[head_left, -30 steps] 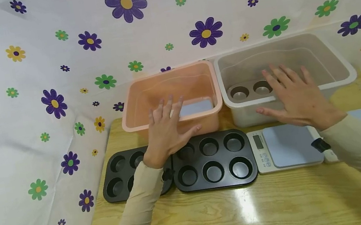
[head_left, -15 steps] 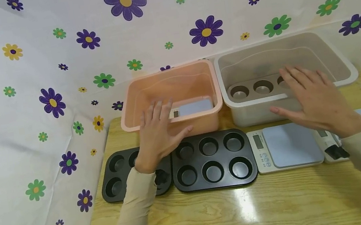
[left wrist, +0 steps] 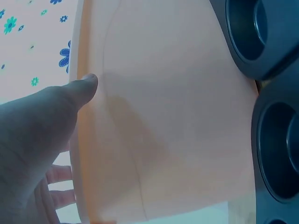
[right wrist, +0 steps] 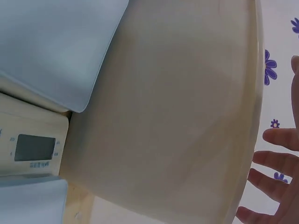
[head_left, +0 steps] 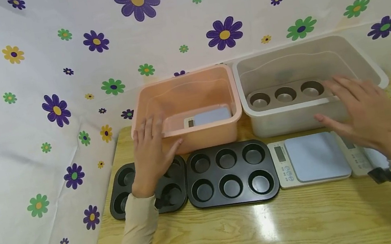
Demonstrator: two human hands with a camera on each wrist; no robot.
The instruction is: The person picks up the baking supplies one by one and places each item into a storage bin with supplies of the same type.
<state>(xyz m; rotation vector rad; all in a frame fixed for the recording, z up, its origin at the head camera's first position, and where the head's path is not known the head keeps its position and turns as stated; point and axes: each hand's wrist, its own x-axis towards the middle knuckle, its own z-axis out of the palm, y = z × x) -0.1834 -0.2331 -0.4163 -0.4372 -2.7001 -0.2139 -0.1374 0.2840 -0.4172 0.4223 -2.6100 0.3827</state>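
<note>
My left hand point(head_left: 151, 150), fingers straight, overlaps the near left corner of the peach plastic bin point(head_left: 205, 135). In the left wrist view its thumb lies across the bin's rim point(left wrist: 80, 140). A kitchen scale point(head_left: 211, 116) lies inside that bin. Over the near right part of the beige bin point(head_left: 283, 121) is my right hand point(head_left: 371, 119), fingers spread and holding nothing. The right wrist view has its fingertips right by the bin's rim point(right wrist: 254, 112). A brown muffin pan point(head_left: 277, 102) sits in the beige bin, its right end hidden by the hand.
Two black muffin pans, one on the left point(head_left: 170, 194) and one in the middle point(head_left: 231, 193), lie before the peach bin. Right of them lie two kitchen scales, one point(head_left: 316, 158) in full view and one point(head_left: 359, 160) partly covered. A flowered cloth point(head_left: 178, 13) hangs behind the wooden table point(head_left: 214, 238).
Both hands have moved outward and slightly toward the person, the left hand leftward and the right hand rightward. More of the scale and the brown muffin pan inside the bins now shows.
</note>
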